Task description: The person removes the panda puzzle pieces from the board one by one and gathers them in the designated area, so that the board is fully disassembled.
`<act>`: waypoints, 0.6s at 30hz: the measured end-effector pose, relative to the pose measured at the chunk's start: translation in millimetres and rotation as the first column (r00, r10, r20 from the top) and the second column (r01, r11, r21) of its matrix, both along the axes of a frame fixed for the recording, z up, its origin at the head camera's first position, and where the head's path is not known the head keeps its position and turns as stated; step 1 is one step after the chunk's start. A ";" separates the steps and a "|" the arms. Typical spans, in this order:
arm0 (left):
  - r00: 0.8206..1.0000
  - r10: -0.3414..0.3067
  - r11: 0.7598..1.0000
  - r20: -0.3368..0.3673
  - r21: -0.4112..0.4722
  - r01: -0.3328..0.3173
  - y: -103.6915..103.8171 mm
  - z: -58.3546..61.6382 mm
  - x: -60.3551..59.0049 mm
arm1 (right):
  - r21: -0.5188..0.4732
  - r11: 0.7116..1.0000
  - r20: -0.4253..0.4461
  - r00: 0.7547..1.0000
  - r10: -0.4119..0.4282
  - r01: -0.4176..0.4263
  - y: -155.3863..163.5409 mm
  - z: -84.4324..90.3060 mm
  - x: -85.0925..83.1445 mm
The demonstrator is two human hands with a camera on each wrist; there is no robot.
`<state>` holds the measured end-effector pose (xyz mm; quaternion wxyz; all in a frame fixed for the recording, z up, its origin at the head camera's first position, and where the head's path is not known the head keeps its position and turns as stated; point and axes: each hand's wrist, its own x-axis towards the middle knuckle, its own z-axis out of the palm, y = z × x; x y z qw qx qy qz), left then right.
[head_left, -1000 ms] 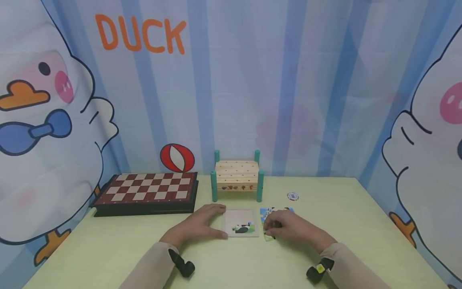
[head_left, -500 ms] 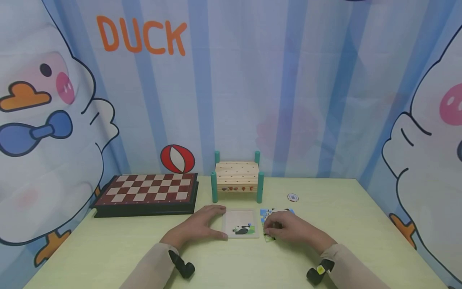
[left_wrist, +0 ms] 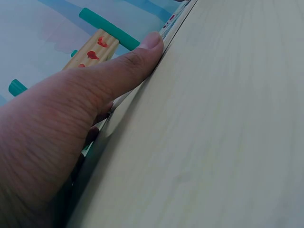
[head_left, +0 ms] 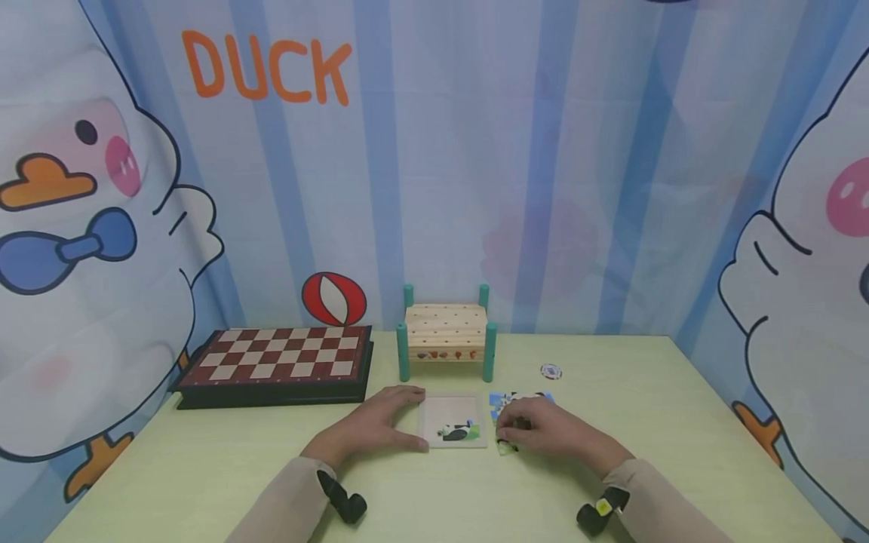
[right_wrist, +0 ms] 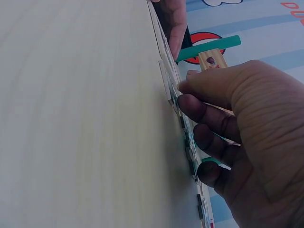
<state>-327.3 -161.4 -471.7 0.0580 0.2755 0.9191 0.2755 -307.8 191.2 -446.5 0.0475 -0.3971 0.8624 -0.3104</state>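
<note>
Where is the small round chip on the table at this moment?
In the head view, the round chip lies on the table's right side, beyond the right hand.

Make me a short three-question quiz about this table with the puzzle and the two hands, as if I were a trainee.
1. True or false: the left hand rests at the left edge of the puzzle tray.
2. What lies under the right hand's fingers? A) loose puzzle pieces B) the chessboard C) the round token
3. Which wooden thing with teal posts stands just behind the tray?

Key
1. True; the thumb presses along the tray's near left edge.
2. A; the curled fingers pinch one piece.
3. The wooden peg bench.
</note>
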 end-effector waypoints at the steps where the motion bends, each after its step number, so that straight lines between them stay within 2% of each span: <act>1: 1.000 -0.001 1.000 -0.002 -0.002 0.000 0.0 0.0 0.0 | -0.002 1.000 0.001 1.000 0.002 -0.002 0.0 0.3 0.0; 18: 1.000 0.000 1.000 -0.004 -0.010 0.000 0.7 1.3 1.3 | -0.011 1.000 0.011 1.000 -0.008 0.008 1.0 0.1 0.1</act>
